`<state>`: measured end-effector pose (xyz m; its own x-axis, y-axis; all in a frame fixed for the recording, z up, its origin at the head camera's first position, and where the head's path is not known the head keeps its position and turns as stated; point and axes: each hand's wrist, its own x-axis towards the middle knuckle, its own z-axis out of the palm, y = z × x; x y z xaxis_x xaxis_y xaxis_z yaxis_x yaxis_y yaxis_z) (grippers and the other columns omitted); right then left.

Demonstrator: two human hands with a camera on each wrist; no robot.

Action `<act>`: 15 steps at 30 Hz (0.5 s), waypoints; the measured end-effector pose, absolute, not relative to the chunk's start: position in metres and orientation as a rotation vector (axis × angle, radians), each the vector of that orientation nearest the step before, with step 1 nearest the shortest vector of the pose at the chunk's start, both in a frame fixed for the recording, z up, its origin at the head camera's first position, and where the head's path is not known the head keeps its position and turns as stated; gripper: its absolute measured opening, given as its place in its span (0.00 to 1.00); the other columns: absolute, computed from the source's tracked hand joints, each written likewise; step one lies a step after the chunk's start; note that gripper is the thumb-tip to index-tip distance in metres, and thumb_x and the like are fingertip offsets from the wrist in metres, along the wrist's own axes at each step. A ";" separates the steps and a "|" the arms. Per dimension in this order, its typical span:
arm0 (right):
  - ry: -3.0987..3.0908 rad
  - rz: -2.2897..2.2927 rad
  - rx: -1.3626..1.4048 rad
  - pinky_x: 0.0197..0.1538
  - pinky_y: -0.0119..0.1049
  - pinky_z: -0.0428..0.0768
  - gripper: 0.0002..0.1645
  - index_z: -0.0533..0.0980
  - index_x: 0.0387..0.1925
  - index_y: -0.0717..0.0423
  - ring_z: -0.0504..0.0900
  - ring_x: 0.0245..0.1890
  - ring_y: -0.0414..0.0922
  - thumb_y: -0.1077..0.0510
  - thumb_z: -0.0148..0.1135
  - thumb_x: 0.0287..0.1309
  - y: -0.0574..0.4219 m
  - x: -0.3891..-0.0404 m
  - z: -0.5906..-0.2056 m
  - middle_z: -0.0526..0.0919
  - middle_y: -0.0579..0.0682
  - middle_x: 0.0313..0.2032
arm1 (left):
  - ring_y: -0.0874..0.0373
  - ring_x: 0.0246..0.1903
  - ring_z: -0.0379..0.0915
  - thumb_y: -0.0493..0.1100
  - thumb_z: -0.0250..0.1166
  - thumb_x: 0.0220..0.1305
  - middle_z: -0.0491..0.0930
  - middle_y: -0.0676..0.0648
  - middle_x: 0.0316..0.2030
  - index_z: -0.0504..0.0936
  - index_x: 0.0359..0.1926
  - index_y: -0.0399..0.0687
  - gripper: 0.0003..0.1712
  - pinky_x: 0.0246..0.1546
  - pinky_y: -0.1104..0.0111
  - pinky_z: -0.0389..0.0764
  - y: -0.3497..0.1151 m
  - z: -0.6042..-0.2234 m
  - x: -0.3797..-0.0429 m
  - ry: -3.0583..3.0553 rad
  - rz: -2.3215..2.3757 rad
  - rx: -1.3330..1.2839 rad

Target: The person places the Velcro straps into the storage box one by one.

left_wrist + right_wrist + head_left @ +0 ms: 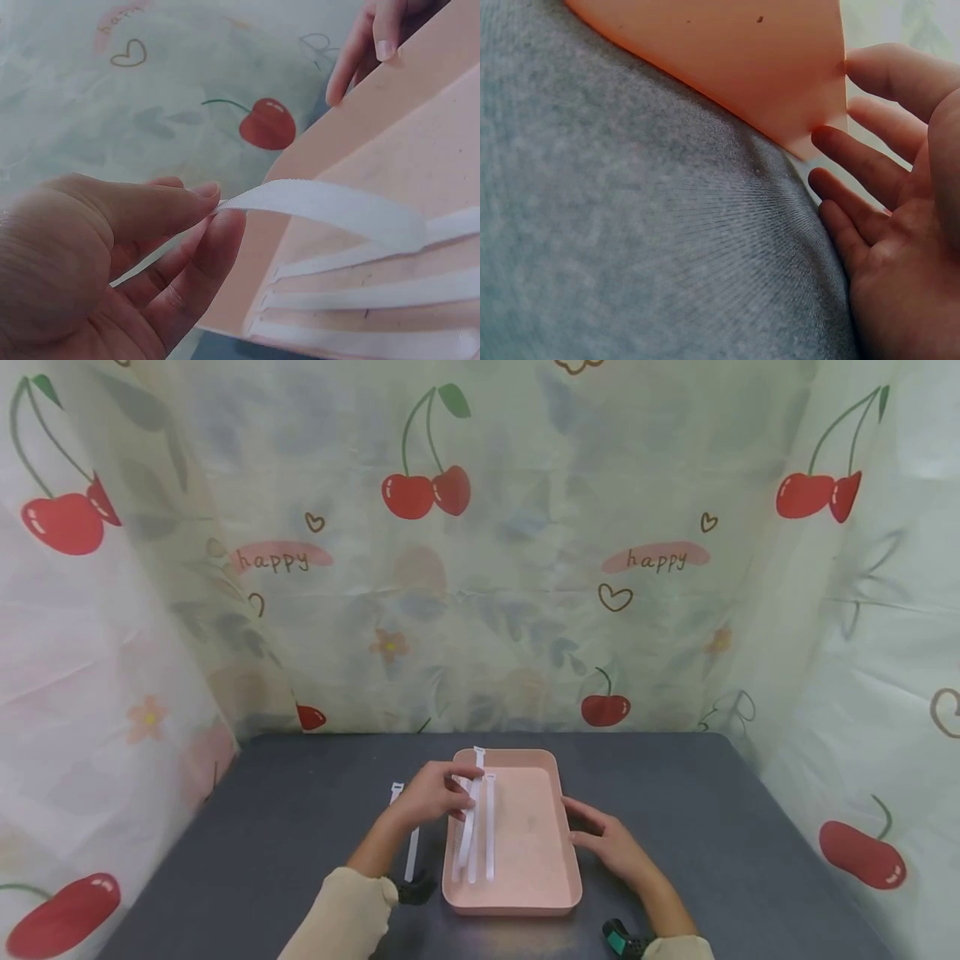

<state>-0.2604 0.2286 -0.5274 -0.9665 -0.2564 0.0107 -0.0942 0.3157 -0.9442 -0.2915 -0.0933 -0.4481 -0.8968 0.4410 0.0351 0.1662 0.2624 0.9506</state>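
Note:
Between thumb and fingertips, my left hand (435, 792) pinches a white strap (322, 204) over the left half of a pink tray (533, 868). The strap looks like a soft cable tie, and in the left wrist view it bends over toward the tray floor. Beneath it, several similar white straps (491, 835) lie lengthwise in the tray, side by side. My right hand (617, 850) is at the tray's right side. Its fingers are extended, with fingertips touching the outer wall (810, 82) in the right wrist view.
Left of the tray, another white strap (412, 857) with a slotted head lies on the dark grey table (300, 827), partly hidden by my left arm. Cherry-printed curtains (510, 610) enclose the back and sides. Each wrist wears a black band (417, 888).

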 end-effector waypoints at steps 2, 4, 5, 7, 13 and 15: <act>2.429 -1.728 -0.326 0.67 0.55 0.60 0.36 0.69 0.68 0.49 0.64 0.68 0.50 0.52 0.68 0.58 0.228 -0.261 -0.527 0.71 0.50 0.65 | 0.55 0.28 0.79 0.23 0.65 0.56 0.79 0.36 0.44 0.79 0.57 0.35 0.25 0.29 0.59 0.85 -0.088 -0.448 -0.293 2.286 1.695 0.564; 2.429 -1.727 -0.328 0.67 0.55 0.60 0.36 0.69 0.68 0.49 0.64 0.68 0.51 0.52 0.68 0.58 0.228 -0.261 -0.528 0.72 0.50 0.65 | 0.54 0.29 0.80 0.23 0.65 0.56 0.77 0.33 0.49 0.79 0.57 0.35 0.25 0.29 0.60 0.85 -0.083 -0.448 -0.294 2.281 1.705 0.556; 2.431 -1.726 -0.328 0.67 0.56 0.60 0.36 0.69 0.68 0.49 0.64 0.68 0.51 0.52 0.68 0.58 0.228 -0.261 -0.528 0.72 0.50 0.65 | 0.53 0.30 0.80 0.23 0.65 0.56 0.76 0.33 0.50 0.78 0.56 0.35 0.25 0.29 0.60 0.85 -0.080 -0.448 -0.295 2.280 1.712 0.556; 2.437 -1.725 -0.329 0.67 0.56 0.60 0.35 0.69 0.68 0.49 0.64 0.68 0.51 0.52 0.67 0.59 0.228 -0.261 -0.528 0.72 0.50 0.65 | 0.52 0.30 0.81 0.22 0.64 0.56 0.75 0.32 0.53 0.79 0.56 0.34 0.24 0.29 0.59 0.85 -0.075 -0.449 -0.297 2.266 1.745 0.543; 2.445 -1.719 -0.324 0.67 0.56 0.60 0.35 0.69 0.68 0.49 0.64 0.68 0.51 0.53 0.67 0.59 0.228 -0.261 -0.528 0.71 0.50 0.65 | 0.53 0.28 0.79 0.19 0.64 0.53 0.75 0.33 0.52 0.77 0.55 0.28 0.26 0.27 0.58 0.85 -0.059 -0.460 -0.304 2.238 1.779 0.565; 2.444 -1.720 -0.321 0.67 0.56 0.59 0.35 0.69 0.68 0.49 0.64 0.68 0.51 0.53 0.67 0.59 0.228 -0.260 -0.528 0.71 0.50 0.65 | 0.55 0.28 0.78 0.19 0.64 0.53 0.75 0.34 0.52 0.77 0.55 0.27 0.26 0.26 0.59 0.85 -0.053 -0.464 -0.304 2.236 1.756 0.570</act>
<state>-0.2603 0.2276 -0.5282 -0.9679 -0.2510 0.0113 -0.0953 0.3254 -0.9408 -0.3044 -0.0527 -0.4640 -0.8948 0.4438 0.0495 0.1532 0.2008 0.9676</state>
